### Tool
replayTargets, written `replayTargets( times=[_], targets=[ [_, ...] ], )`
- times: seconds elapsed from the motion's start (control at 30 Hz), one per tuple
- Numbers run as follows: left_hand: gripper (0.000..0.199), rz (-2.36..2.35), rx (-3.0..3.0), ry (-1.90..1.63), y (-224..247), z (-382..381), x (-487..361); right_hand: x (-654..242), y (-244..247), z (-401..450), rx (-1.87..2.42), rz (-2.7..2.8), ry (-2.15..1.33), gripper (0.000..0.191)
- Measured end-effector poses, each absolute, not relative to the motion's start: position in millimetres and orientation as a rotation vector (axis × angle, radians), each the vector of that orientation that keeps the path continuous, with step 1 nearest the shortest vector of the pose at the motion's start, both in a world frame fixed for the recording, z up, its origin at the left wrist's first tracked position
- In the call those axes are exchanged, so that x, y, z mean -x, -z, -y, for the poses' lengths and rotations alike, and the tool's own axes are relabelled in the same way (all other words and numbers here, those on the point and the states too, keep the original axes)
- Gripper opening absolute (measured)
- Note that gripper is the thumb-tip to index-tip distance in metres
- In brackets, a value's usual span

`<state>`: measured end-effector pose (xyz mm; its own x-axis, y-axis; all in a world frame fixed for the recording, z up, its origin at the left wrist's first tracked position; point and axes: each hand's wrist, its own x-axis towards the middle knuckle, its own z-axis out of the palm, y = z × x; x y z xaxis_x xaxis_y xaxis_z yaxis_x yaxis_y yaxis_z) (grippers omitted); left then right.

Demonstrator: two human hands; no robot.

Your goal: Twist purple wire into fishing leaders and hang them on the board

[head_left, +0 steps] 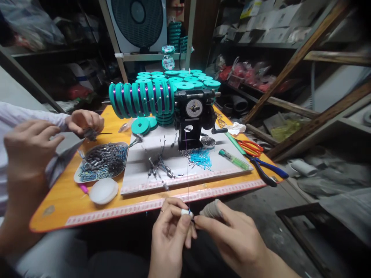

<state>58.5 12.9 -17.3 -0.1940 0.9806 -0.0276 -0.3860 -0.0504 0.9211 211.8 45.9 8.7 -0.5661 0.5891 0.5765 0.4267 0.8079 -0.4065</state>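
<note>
Fingers of my left hand (pixel 171 235), at six o'clock, are pinching a thin purple thread (pixel 188 173) beside a white wrap (pixel 184 212) on one finger. At five o'clock, my right hand (pixel 240 235), wearing a grey wrap (pixel 211 209) on one finger, is holding its bent fingers right by the left ones; I am not able to tell what they are gripping.

Through the head camera, at nine o'clock, I am seeing a co-worker's raised hand (pixel 31 148), loosely bent, and a second hand (pixel 87 122) holding a dark clump (pixel 90 134). Below, a white tray (pixel 126 156) is holding metal pieces (pixel 104 158); at eight, a white dish (pixel 103 191) is resting on the orange table (pixel 58 204). At ten, green spools (pixel 140 99) are standing in a row beside the black machine (pixel 188 137) at twelve; the thread is running down from there to my left fingers. Blue bits (pixel 202 158) are lying near its foot, toward five. At three, pliers (pixel 265 170) are lying near an orange-handled tool (pixel 251 146).
</note>
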Motion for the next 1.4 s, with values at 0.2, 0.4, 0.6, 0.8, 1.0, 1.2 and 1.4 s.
replayTargets(
  times=[0.2,0.4,0.6,0.8,1.0,1.2,1.4],
  targets=[
    [0.020,-1.250,-0.993,-1.587,11.6,-8.9,-62.7,-213.9,-18.3,-47.3,0.760,2.205,-0.547,0.020],
    [0.015,-1.311,-1.042,-1.604,13.6,-5.2,-64.5,-208.2,-11.7,-51.1,0.683,1.767,-1.300,0.015],
    [0.013,-1.301,-1.007,-1.631,13.0,-4.9,-65.6,-202.5,-4.0,-52.4,0.620,1.478,-1.530,0.012],
    [0.016,-1.256,-0.955,-1.614,11.2,-4.8,-66.1,-197.1,7.2,-40.8,0.803,1.641,-0.815,0.032],
    [0.016,-1.202,-0.949,-1.614,11.5,-3.2,-65.5,-191.9,3.9,-36.4,0.853,1.887,-0.377,0.028],
    [0.013,-1.181,-0.890,-1.619,10.8,-3.5,-67.2,-192.4,-0.4,-36.3,0.895,1.942,-0.328,0.022],
    [0.015,-1.023,-0.869,-1.656,16.4,-3.6,-66.5,-190.6,-2.4,-36.4,0.946,1.893,-0.550,0.019]
  ],
)
